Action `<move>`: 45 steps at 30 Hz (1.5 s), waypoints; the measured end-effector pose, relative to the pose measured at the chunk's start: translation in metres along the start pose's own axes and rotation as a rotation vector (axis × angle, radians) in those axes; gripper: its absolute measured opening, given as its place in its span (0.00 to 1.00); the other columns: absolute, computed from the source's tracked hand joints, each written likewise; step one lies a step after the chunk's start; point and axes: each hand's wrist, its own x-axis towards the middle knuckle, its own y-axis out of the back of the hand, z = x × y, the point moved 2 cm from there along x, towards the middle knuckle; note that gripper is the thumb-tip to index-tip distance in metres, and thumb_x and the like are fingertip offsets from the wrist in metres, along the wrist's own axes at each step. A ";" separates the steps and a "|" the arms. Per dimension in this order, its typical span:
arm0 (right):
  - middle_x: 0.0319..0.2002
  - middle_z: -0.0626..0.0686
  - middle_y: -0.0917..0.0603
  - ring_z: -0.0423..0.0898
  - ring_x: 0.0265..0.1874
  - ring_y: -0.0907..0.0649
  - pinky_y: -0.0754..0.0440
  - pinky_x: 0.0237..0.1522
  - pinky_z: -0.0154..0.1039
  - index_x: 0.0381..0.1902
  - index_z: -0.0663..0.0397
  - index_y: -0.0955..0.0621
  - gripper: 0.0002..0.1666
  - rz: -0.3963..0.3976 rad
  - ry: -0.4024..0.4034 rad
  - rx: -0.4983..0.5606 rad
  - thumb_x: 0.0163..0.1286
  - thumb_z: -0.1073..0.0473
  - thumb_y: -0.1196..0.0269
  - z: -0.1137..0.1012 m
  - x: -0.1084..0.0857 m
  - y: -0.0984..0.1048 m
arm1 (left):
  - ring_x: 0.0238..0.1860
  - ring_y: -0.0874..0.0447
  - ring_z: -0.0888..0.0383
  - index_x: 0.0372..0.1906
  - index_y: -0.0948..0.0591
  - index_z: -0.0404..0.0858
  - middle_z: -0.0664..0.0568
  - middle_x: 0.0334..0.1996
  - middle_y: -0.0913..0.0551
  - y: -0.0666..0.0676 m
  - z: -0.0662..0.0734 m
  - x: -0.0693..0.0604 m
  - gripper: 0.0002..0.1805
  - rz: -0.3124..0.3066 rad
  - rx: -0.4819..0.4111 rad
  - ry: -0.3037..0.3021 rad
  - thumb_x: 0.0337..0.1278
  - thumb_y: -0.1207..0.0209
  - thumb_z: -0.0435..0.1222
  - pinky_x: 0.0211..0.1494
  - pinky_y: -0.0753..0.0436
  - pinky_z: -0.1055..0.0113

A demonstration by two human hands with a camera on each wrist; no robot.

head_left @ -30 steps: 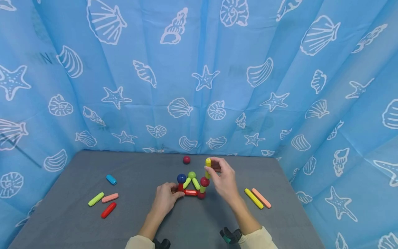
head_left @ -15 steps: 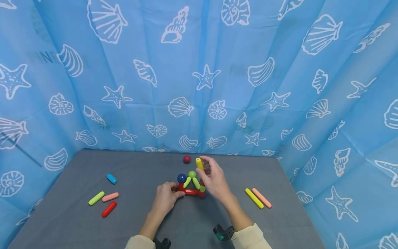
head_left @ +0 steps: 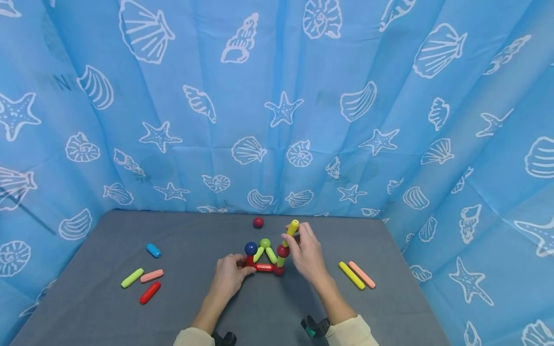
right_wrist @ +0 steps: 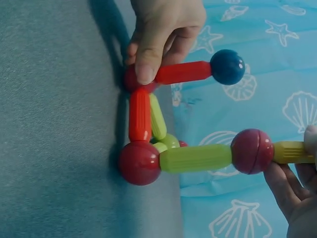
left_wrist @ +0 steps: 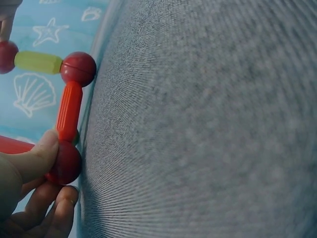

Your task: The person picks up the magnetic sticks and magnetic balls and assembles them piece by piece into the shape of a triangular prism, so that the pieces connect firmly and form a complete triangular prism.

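Note:
A small frame of magnetic rods and balls stands on the table. My left hand (head_left: 228,276) pinches the red ball (left_wrist: 68,163) at its near left corner. From there a red rod (head_left: 264,267) runs right to another red ball (right_wrist: 139,162), and an upright red rod (right_wrist: 183,72) bears a blue ball (head_left: 250,248). On the right, a lime rod (right_wrist: 195,158) rises to an upper red ball (head_left: 283,251). My right hand (head_left: 307,252) pinches a yellow rod (head_left: 291,231) that touches this ball and leans right. A lime ball (head_left: 265,243) joins two lime rods behind.
A loose red ball (head_left: 258,222) lies behind the frame. To the left are a blue rod (head_left: 153,250), a lime rod (head_left: 132,278), a pink rod (head_left: 152,276) and a red rod (head_left: 150,293). A yellow rod (head_left: 352,275) and a pink rod (head_left: 362,275) lie right.
My right hand swung the yellow rod left, then back right; its top now leans right instead of left. My left hand keeps its hold on the corner ball.

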 end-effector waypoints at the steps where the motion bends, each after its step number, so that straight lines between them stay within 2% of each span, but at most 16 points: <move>1: 0.43 0.51 0.22 0.42 0.37 0.17 0.17 0.37 0.32 0.52 0.55 0.22 0.14 0.010 -0.001 -0.006 0.74 0.56 0.36 0.001 -0.001 0.000 | 0.32 0.24 0.60 0.41 0.11 0.41 0.52 0.34 0.15 0.000 0.000 0.000 0.16 -0.002 -0.001 0.002 0.48 0.23 0.42 0.39 0.17 0.63; 4: 0.43 0.53 0.22 0.44 0.37 0.16 0.17 0.36 0.32 0.53 0.56 0.23 0.15 0.021 -0.014 -0.005 0.75 0.56 0.37 0.004 -0.002 -0.002 | 0.32 0.24 0.60 0.41 0.11 0.40 0.52 0.34 0.15 -0.001 -0.001 0.001 0.16 -0.007 0.002 0.009 0.48 0.23 0.42 0.38 0.18 0.63; 8: 0.45 0.54 0.24 0.46 0.36 0.11 0.13 0.36 0.31 0.55 0.58 0.26 0.15 0.005 -0.098 0.117 0.77 0.57 0.39 0.008 -0.001 -0.003 | 0.33 0.24 0.60 0.43 0.11 0.40 0.52 0.35 0.15 -0.002 0.000 0.000 0.17 -0.009 0.002 0.012 0.48 0.23 0.42 0.39 0.17 0.63; 11: 0.47 0.54 0.25 0.47 0.35 0.10 0.12 0.37 0.31 0.56 0.58 0.28 0.15 0.016 -0.132 0.199 0.77 0.59 0.41 0.006 0.002 -0.002 | 0.32 0.24 0.60 0.43 0.11 0.40 0.52 0.35 0.15 -0.002 0.000 -0.001 0.16 -0.002 -0.001 0.010 0.48 0.23 0.41 0.40 0.16 0.63; 14: 0.46 0.53 0.22 0.45 0.36 0.10 0.13 0.38 0.30 0.55 0.56 0.26 0.14 0.032 -0.095 0.162 0.76 0.59 0.38 -0.001 0.005 -0.001 | 0.32 0.23 0.60 0.42 0.11 0.40 0.51 0.35 0.15 -0.002 0.001 -0.001 0.15 0.011 0.000 0.005 0.49 0.23 0.41 0.40 0.16 0.63; 17: 0.45 0.50 0.20 0.43 0.36 0.11 0.13 0.39 0.30 0.54 0.51 0.22 0.15 0.010 -0.044 0.102 0.73 0.58 0.35 -0.012 0.007 -0.006 | 0.32 0.24 0.60 0.42 0.11 0.40 0.52 0.34 0.15 -0.001 0.000 0.000 0.15 0.019 0.004 -0.003 0.48 0.23 0.41 0.39 0.17 0.63; 21: 0.45 0.49 0.17 0.43 0.41 0.12 0.13 0.44 0.33 0.56 0.49 0.22 0.17 -0.090 0.019 0.089 0.72 0.56 0.33 -0.027 0.005 -0.020 | 0.31 0.24 0.60 0.41 0.11 0.40 0.52 0.33 0.15 0.000 0.000 0.000 0.15 0.019 -0.005 -0.011 0.49 0.23 0.41 0.39 0.17 0.63; 24: 0.46 0.50 0.15 0.44 0.44 0.13 0.12 0.47 0.36 0.57 0.51 0.23 0.20 -0.177 0.029 0.074 0.71 0.54 0.32 -0.030 0.001 -0.034 | 0.32 0.22 0.60 0.41 0.11 0.40 0.52 0.34 0.14 0.000 -0.001 0.000 0.14 0.026 -0.009 -0.022 0.50 0.24 0.41 0.41 0.16 0.61; 29: 0.42 0.49 0.13 0.46 0.40 0.16 0.15 0.42 0.34 0.51 0.50 0.21 0.20 -0.249 0.010 -0.109 0.65 0.53 0.27 -0.023 -0.008 -0.047 | 0.32 0.21 0.61 0.41 0.11 0.39 0.51 0.35 0.13 0.000 -0.003 -0.001 0.14 0.024 -0.011 -0.037 0.51 0.24 0.42 0.41 0.15 0.60; 33: 0.38 0.47 0.12 0.42 0.33 0.21 0.23 0.36 0.31 0.45 0.48 0.16 0.19 -0.255 0.082 -0.322 0.60 0.51 0.23 -0.020 -0.012 -0.050 | 0.31 0.22 0.61 0.41 0.11 0.39 0.51 0.35 0.12 0.001 -0.003 -0.001 0.14 0.025 -0.032 -0.030 0.51 0.25 0.41 0.40 0.15 0.62; 36: 0.36 0.46 0.11 0.40 0.30 0.25 0.28 0.33 0.30 0.43 0.48 0.13 0.18 -0.258 0.141 -0.444 0.57 0.51 0.21 -0.021 -0.012 -0.051 | 0.31 0.22 0.61 0.41 0.11 0.39 0.50 0.35 0.12 0.002 -0.003 -0.001 0.14 0.026 -0.045 -0.022 0.52 0.25 0.41 0.40 0.15 0.62; 40: 0.33 0.45 0.12 0.40 0.28 0.27 0.34 0.31 0.31 0.39 0.47 0.11 0.15 -0.282 0.159 -0.537 0.56 0.51 0.21 -0.022 -0.011 -0.051 | 0.31 0.21 0.60 0.42 0.11 0.39 0.50 0.36 0.12 0.001 -0.003 -0.001 0.15 0.016 -0.043 -0.008 0.52 0.25 0.42 0.42 0.14 0.60; 45: 0.30 0.45 0.14 0.42 0.28 0.26 0.36 0.30 0.32 0.38 0.46 0.11 0.14 -0.331 0.139 -0.632 0.56 0.50 0.21 -0.023 -0.008 -0.053 | 0.33 0.20 0.60 0.42 0.12 0.39 0.50 0.36 0.13 -0.001 -0.001 -0.002 0.15 0.017 -0.019 0.004 0.51 0.25 0.42 0.43 0.14 0.59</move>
